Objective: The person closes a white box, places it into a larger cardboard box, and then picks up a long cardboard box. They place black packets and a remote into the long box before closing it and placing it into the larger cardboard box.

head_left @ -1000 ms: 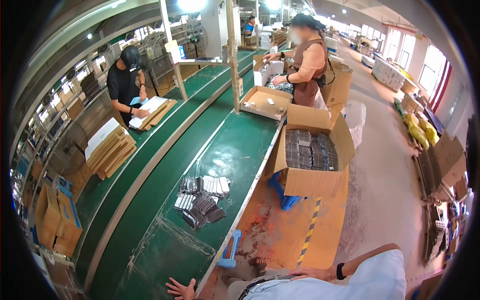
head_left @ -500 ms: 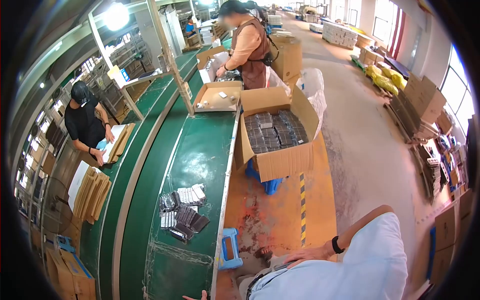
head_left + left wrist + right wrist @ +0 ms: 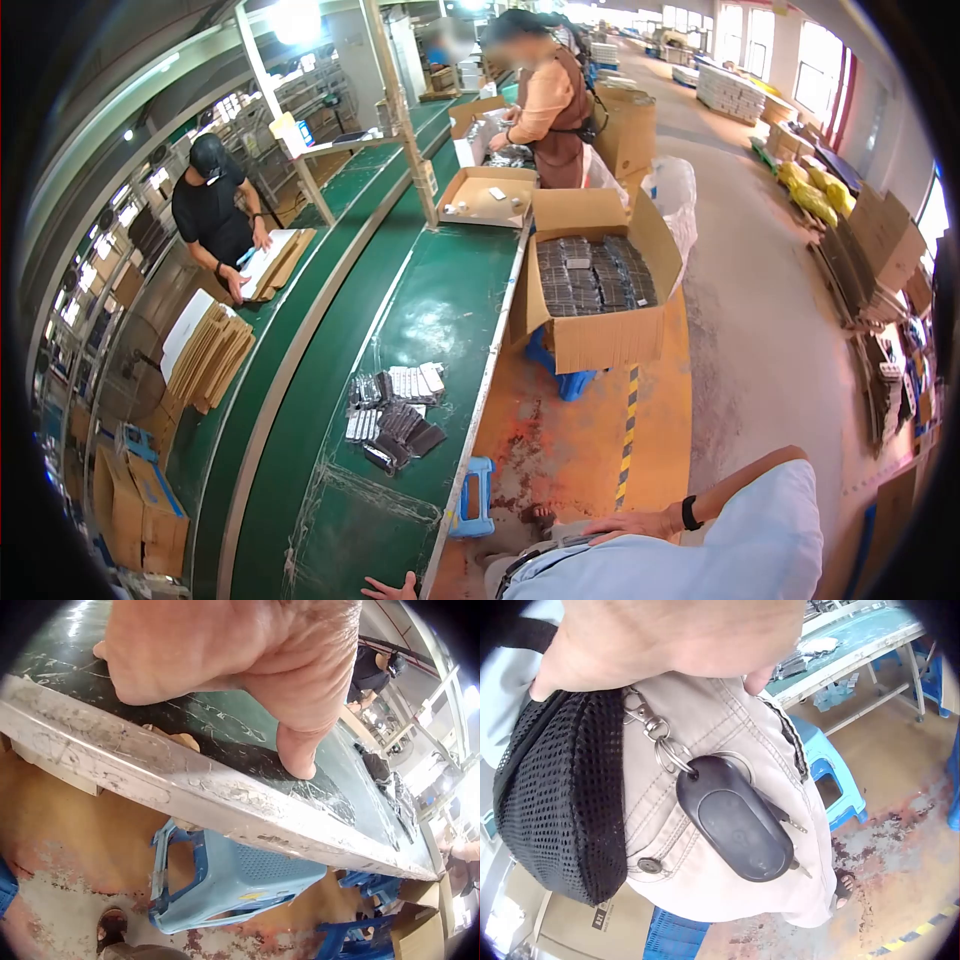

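Observation:
The left hand rests with spread fingers on the green belt table near its edge; in the left wrist view the hand touches the surface beside the metal rim. At the waist lies the right hand, fingers relaxed. The right wrist view shows that hand above a dark key fob hanging from a clip on light trousers, beside a black mesh pouch. Neither hand visibly holds a thing. Wrapped dark and white packs lie in a pile farther up the belt.
An open carton full of wrapped packs stands right of the belt, a blue stool nearer. A shallow box sits on the belt beside a standing person. Across the belt, another person handles cardboard sheets.
The head view has shifted, and less of the left hand shows at the lower edge than a second ago. The person across the belt has moved their hands on the sheets.

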